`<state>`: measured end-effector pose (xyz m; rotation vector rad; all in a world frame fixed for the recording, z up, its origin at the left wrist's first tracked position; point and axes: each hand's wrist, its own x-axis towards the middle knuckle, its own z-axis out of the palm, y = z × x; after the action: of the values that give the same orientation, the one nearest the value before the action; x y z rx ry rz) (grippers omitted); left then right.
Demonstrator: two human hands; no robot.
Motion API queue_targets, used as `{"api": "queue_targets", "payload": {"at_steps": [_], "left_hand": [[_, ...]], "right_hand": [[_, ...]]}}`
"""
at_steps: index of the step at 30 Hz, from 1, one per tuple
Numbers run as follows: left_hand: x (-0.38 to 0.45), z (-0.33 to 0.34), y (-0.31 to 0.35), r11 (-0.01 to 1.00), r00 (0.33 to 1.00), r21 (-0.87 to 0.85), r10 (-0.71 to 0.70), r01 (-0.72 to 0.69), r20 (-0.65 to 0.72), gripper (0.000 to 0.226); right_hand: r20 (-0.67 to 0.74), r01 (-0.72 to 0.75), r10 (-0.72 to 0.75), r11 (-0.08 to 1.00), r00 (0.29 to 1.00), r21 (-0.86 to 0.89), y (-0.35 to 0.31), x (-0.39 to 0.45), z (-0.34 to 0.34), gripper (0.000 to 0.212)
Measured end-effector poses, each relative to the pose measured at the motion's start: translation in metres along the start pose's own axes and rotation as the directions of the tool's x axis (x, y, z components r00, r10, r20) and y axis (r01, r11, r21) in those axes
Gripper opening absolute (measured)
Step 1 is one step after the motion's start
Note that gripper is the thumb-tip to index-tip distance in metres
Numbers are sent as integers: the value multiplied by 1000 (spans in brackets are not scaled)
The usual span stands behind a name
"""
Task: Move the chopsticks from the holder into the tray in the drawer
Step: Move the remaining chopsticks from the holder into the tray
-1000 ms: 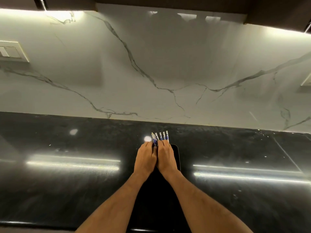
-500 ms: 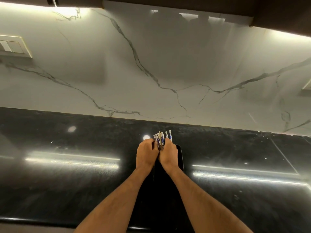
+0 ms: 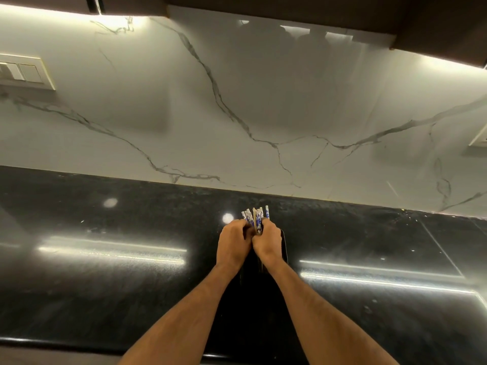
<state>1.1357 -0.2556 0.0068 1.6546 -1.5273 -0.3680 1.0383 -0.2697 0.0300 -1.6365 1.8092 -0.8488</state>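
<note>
Several chopsticks (image 3: pixel 255 215) with blue-and-white patterned tops stick up in a tight bunch from a tall black holder (image 3: pixel 283 246) that stands on the black counter (image 3: pixel 105 285). My left hand (image 3: pixel 233 243) wraps the bunch from the left. My right hand (image 3: pixel 267 241) closes on it from the right, and the two hands touch. Only the chopstick tops show above my fingers; their lower parts and most of the holder are hidden behind my hands and forearms. No drawer or tray is in view.
A white marble backsplash (image 3: pixel 263 114) rises behind the counter. A switch plate (image 3: pixel 23 72) sits on it at the far left, another plate (image 3: pixel 479 135) at the far right. Dark cabinets (image 3: pixel 290 9) hang overhead. The counter's front edge (image 3: pixel 66 342) runs along the bottom.
My fingers have curled from flat to closed around the chopsticks, gathering the spread tops into a tight bunch. The view has tilted slightly.
</note>
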Motion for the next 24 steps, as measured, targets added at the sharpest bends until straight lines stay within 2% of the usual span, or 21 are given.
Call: {"api": "queue_targets", "payload": {"at_steps": [5, 10, 14, 16, 18, 21, 24], "left_hand": [[2, 2, 3, 998, 999, -28, 52, -52, 8, 6], [1, 4, 3, 993, 997, -92, 67, -70, -25, 9], [-1, 0, 12, 967, 999, -255, 16, -23, -28, 32], [0, -3, 22, 888, 998, -460, 13, 19, 65, 37], [2, -7, 33, 770, 975, -625, 16, 129, 221, 29], [3, -16, 45, 708, 888, -644, 53, 288, 456, 20], [-1, -24, 51, 680, 856, -642, 41, 354, 515, 21]], "right_hand": [[-10, -6, 6, 1000, 1000, 28, 4, 3, -2, 18], [-47, -12, 20, 985, 999, 174, 3, 5, -8, 21], [-99, 58, -26, 942, 995, 330, -8, 6, -24, 21], [-101, 88, -48, 897, 994, 433, -17, 10, -36, 19], [-81, 105, -74, 846, 994, 522, -28, 13, -49, 20], [-11, 74, -87, 764, 996, 641, -43, 18, -64, 21], [64, 45, -119, 741, 991, 670, -52, 16, -75, 24]]}}
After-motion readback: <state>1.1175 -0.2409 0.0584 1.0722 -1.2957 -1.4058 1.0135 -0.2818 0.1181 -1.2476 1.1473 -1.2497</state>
